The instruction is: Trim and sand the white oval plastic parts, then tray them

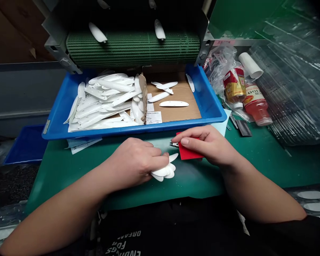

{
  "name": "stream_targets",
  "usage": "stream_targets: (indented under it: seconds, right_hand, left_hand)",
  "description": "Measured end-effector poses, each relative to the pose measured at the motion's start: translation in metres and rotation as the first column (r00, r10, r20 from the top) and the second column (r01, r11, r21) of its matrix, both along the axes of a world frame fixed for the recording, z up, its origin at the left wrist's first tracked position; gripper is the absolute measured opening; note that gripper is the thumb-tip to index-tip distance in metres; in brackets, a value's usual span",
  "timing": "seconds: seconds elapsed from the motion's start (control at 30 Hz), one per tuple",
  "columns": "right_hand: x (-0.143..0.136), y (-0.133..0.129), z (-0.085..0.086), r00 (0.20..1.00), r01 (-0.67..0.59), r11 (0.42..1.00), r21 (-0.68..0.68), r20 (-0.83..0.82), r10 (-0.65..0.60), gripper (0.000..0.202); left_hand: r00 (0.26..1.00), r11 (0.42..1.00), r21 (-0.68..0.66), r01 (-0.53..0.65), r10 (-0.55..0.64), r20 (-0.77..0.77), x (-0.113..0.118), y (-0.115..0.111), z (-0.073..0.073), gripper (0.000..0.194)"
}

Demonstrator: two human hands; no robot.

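Worktop (258,165): the right hand's 2 o'clock side holds two bottles (235,85) lying amid plastic film; a sleeve or elbow snagging that film could probably roll one.

Green conveyor belt (133,51), at 12 o'clock: two white parts lie near its front edge. If the belt runs, parts could drop off and bounce or scuff.

Blue bin (109,133), below the belt: the pile (104,99) at its 9 o'clock side stands nearly as high as the cardboard divider (144,96). Further parts may slide across and mix with the scattered ones (174,104) at 3 o'clock.

Left hand (140,160): fingers curled tight around several white pieces (164,171), their ends fanned towards 3 o'clock, above the worktop, nearer the wearer than the bin. Uneven pressure could let the outer ones slip or rub.

Right hand (210,144): thumb laid on a red item (188,153), forefinger reaching past its far edge; grip beneath cannot be told.

Dark pointed tool tip (174,144): projects towards 9 o'clock, just beside the left fingers. Main hazard: a small slip could prick a finger or scratch a part.
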State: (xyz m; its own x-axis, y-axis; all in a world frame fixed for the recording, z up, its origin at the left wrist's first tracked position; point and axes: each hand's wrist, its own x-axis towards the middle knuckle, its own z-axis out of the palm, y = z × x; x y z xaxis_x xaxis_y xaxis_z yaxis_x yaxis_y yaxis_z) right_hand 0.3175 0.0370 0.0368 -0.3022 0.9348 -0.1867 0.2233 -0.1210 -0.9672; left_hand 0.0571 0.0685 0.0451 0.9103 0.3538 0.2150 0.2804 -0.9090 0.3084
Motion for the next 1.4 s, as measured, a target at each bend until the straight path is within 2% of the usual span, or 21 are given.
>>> stream_targets:
  seconds: [0.07, 0.13, 0.2, 0.33, 0.4, 0.43, 0.47, 0.53, 0.6, 0.67, 0.73, 0.77, 0.8, 0.83, 0.87, 0.9, 1.0, 1.07, 1.17, 1.27, 1.4]
  right_hand:
    - [-0.001, 0.001, -0.002, 0.996, -0.033, 0.999, -0.010, 0.087, 0.034, 0.031]
    - [0.001, 0.004, -0.002, 0.962, 0.022, 0.998, 0.052, 0.270, -0.035, 0.026]
    - [0.005, 0.008, 0.000, 0.926, 0.068, 0.989, 0.135, 0.361, -0.113, 0.025]
    - [0.009, 0.009, 0.003, 0.954, 0.022, 0.982, 0.190, 0.291, -0.078, 0.034]
    - [0.007, 0.006, 0.003, 0.954, 0.063, 0.971, 0.231, 0.272, -0.127, 0.037]
    - [0.006, 0.005, 0.003, 0.954, 0.119, 0.964, 0.236, 0.243, -0.177, 0.040]
    - [0.004, 0.003, 0.005, 0.949, 0.185, 0.957, 0.223, 0.211, -0.233, 0.042]
    - [0.000, 0.002, 0.012, 0.926, 0.299, 0.933, 0.202, 0.175, -0.334, 0.046]
    - [-0.007, 0.006, 0.027, 0.908, 0.315, 0.921, 0.231, 0.210, -0.363, 0.048]
    - [-0.023, 0.018, 0.049, 0.894, 0.183, 0.923, 0.339, 0.332, -0.300, 0.048]
    - [-0.049, 0.040, 0.071, 0.829, -0.087, 0.883, 0.461, 0.525, -0.193, 0.043]
    - [-0.065, 0.054, 0.080, 0.764, -0.240, 0.841, 0.484, 0.629, -0.144, 0.041]
    - [-0.083, 0.069, 0.086, 0.676, -0.366, 0.796, 0.482, 0.726, -0.129, 0.040]
    - [-0.102, 0.084, 0.091, 0.538, -0.465, 0.769, 0.439, 0.830, -0.148, 0.039]
    - [-0.120, 0.100, 0.092, 0.348, -0.556, 0.754, 0.350, 0.922, -0.172, 0.040]
    - [-0.137, 0.114, 0.091, 0.277, -0.590, 0.747, 0.307, 0.946, -0.170, 0.037]
    - [-0.174, 0.148, 0.077, 0.146, -0.625, 0.754, 0.203, 0.979, -0.143, 0.027]
    - [-0.186, 0.162, 0.064, 0.083, -0.613, 0.775, 0.154, 0.988, -0.130, 0.028]
    - [-0.187, 0.170, 0.052, 0.065, -0.581, 0.800, 0.151, 0.988, -0.140, 0.032]
    - [-0.176, 0.164, 0.058, 0.174, -0.550, 0.794, 0.259, 0.965, -0.194, 0.024]
    - [-0.146, 0.140, 0.087, 0.439, -0.432, 0.768, 0.473, 0.854, -0.279, 0.024]
  left_hand:
    - [1.000, 1.000, 0.006, 0.008, -0.008, -0.022, -0.001, -0.001, 0.000, 0.016]
    - [1.000, 0.999, -0.040, 0.003, -0.004, -0.018, -0.001, -0.001, 0.001, 0.017]
    - [1.000, 0.991, -0.133, -0.013, 0.016, 0.019, -0.002, -0.001, 0.001, 0.016]
    - [0.989, 0.927, -0.374, -0.039, 0.091, 0.121, -0.001, 0.001, 0.000, 0.023]
    - [0.983, 0.874, -0.483, -0.064, 0.138, 0.120, 0.000, 0.003, -0.002, 0.014]
    - [0.979, 0.830, -0.549, -0.097, 0.180, 0.099, 0.001, 0.005, -0.003, 0.008]
    - [0.968, 0.757, -0.636, -0.150, 0.243, 0.062, 0.003, 0.006, -0.005, 0.004]
    - [0.931, 0.541, -0.806, -0.239, 0.362, -0.033, 0.007, 0.007, -0.008, 0.012]
    - [0.901, 0.288, -0.928, -0.234, 0.424, -0.096, 0.011, 0.007, -0.012, 0.024]
    - [0.887, 0.150, -0.975, -0.162, 0.455, -0.077, 0.016, 0.005, -0.018, 0.021]
    - [0.871, 0.075, -0.993, -0.088, 0.489, -0.040, 0.019, 0.003, -0.024, 0.018]
    - [0.866, 0.036, -0.998, -0.060, 0.500, -0.034, 0.021, 0.002, -0.028, 0.018]
    - [0.862, -0.008, -0.999, -0.040, 0.505, -0.039, 0.021, 0.001, -0.031, 0.020]
    - [0.863, -0.054, -0.998, -0.022, 0.504, -0.046, 0.022, 0.001, -0.035, 0.022]
    - [0.867, -0.093, -0.996, -0.005, 0.495, -0.050, 0.022, 0.001, -0.039, 0.025]
    - [0.873, -0.120, -0.993, 0.016, 0.486, -0.045, 0.022, 0.001, -0.042, 0.028]
    - [0.875, -0.171, -0.978, 0.115, 0.483, 0.018, 0.021, 0.004, -0.050, 0.040]
    - [0.871, -0.194, -0.965, 0.175, 0.487, 0.060, 0.020, 0.005, -0.053, 0.047]
    - [0.865, -0.216, -0.948, 0.234, 0.492, 0.101, 0.018, 0.007, -0.052, 0.053]
    - [0.849, -0.179, -0.941, 0.288, 0.503, 0.164, 0.017, 0.005, -0.045, 0.056]
    - [0.777, -0.062, -0.939, 0.337, 0.582, 0.240, 0.016, 0.000, -0.033, 0.055]
